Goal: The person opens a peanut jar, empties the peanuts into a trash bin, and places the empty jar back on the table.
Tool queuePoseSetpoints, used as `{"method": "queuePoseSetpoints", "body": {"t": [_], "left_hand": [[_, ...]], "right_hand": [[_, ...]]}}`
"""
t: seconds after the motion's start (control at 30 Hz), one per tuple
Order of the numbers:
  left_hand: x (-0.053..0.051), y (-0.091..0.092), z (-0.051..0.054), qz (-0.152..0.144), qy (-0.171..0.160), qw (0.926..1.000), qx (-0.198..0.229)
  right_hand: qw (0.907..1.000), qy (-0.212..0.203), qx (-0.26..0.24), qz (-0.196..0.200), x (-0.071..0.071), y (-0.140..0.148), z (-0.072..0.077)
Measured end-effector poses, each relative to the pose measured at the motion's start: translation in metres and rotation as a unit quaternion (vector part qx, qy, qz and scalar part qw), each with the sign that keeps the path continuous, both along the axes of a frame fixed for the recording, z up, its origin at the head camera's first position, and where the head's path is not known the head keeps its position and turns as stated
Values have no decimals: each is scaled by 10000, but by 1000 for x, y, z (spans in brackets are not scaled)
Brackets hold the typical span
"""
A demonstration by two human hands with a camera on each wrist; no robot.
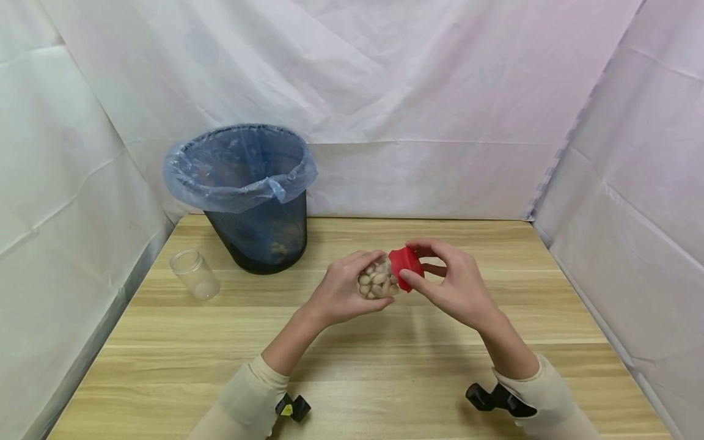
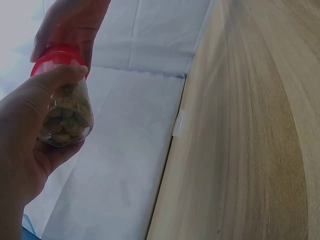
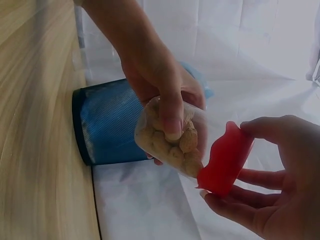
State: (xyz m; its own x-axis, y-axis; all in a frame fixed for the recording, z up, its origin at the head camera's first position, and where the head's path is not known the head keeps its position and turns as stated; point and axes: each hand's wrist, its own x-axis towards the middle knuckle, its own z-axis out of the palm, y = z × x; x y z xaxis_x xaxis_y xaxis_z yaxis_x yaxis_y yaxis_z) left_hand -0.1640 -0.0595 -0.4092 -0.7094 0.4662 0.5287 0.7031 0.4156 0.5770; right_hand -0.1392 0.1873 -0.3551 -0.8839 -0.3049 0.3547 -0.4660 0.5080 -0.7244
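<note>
My left hand (image 1: pixel 343 287) grips a clear plastic jar (image 1: pixel 376 280) that holds several peanuts in their shells. The jar is tilted on its side above the table, its mouth toward the right. With thumb and fingers, my right hand (image 1: pixel 453 281) pinches a red lid (image 1: pixel 406 269) at that mouth. In the right wrist view the lid (image 3: pixel 225 160) is at a slant against the jar's mouth; I cannot tell whether it is seated. Seen from the left wrist, the thumb lies across the jar (image 2: pixel 67 112) just below the red lid (image 2: pixel 57 57).
A black mesh wastebasket (image 1: pixel 264 235) lined with a blue plastic bag (image 1: pixel 242 192) stands at the back left, with something tan showing low inside. Left of it, a second clear jar (image 1: pixel 195 275) without a lid is on the wooden table (image 1: pixel 385 379). White sheeting (image 1: pixel 429 177) surrounds the table.
</note>
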Motion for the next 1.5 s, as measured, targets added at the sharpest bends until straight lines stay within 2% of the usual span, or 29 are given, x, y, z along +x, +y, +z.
{"method": "queuePoseSetpoints", "body": {"t": [0.4, 0.5, 0.73, 0.83, 1.03, 1.1, 1.3, 1.4, 1.5], "left_hand": [[0, -1, 1, 62, 60, 9999, -112], [0, -1, 1, 56, 57, 9999, -90], [1, 1, -1, 59, 100, 9999, -64], [1, 1, -2, 51, 109, 9999, -12], [0, 2, -3, 32, 87, 9998, 160], [0, 2, -4, 26, 84, 9998, 197], [1, 3, -5, 21, 105, 9996, 243], [1, 4, -6, 24, 92, 9996, 263], [0, 4, -7, 17, 53, 9994, 332]], "right_hand": [[9975, 332, -132, 611, -4, 2, -3], [9982, 274, -164, 500, -4, 1, -3], [9991, 305, -33, -291, 1, -5, 0], [9988, 408, -32, -269, 1, -5, -1], [9982, 574, -61, 157, 1, -2, -1], [9984, 543, -36, 124, 1, -3, -1], [9979, 480, 143, -399, 2, -8, -3], [9982, 505, 78, -327, 2, -8, -4], [9988, 486, -67, -37, 1, -5, -5]]}}
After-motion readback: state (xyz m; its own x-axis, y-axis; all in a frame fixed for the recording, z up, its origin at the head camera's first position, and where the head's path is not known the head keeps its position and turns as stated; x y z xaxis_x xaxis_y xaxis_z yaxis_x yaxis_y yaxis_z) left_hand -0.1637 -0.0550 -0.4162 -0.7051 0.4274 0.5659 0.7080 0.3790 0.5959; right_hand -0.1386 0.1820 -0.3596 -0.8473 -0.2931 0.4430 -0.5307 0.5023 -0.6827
